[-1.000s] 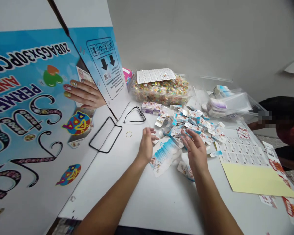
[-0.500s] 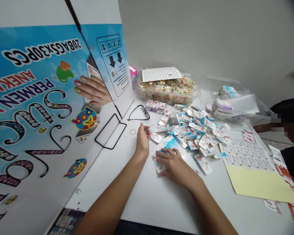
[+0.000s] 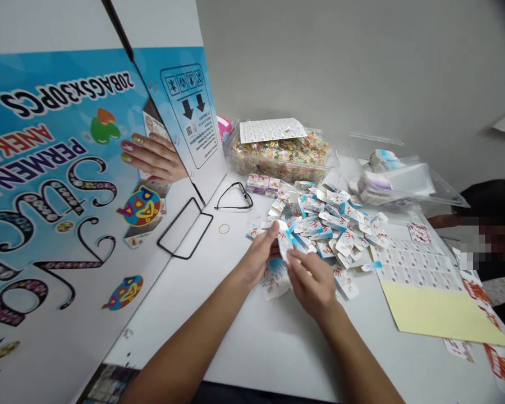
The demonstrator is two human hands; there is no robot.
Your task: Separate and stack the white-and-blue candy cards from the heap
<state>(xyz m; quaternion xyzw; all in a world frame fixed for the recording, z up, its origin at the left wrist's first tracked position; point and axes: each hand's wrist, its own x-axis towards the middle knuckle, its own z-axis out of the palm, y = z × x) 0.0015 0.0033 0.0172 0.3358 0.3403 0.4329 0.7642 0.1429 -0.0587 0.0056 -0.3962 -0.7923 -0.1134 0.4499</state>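
Note:
A small blue-and-white printed carton is held between my two hands, a little above the table. My left hand grips its left side, thumb on top. The fingers of my right hand pinch its lower right end. Below them lie flat printed cartons on the white table. Just beyond my hands spreads a heap of similar small cartons, some with flaps standing up. Whether the held carton is flat or folded out, I cannot tell.
A large printed box stands at left. Glasses, a rubber band and a black rectangular frame lie beside it. Behind are a clear tub of small wrapped pieces and another clear container. Sticker sheets and a person are at right.
My right hand has lifted from the flat cartons on the table. A carton is now up between both hands, and my left hand has closed on it.

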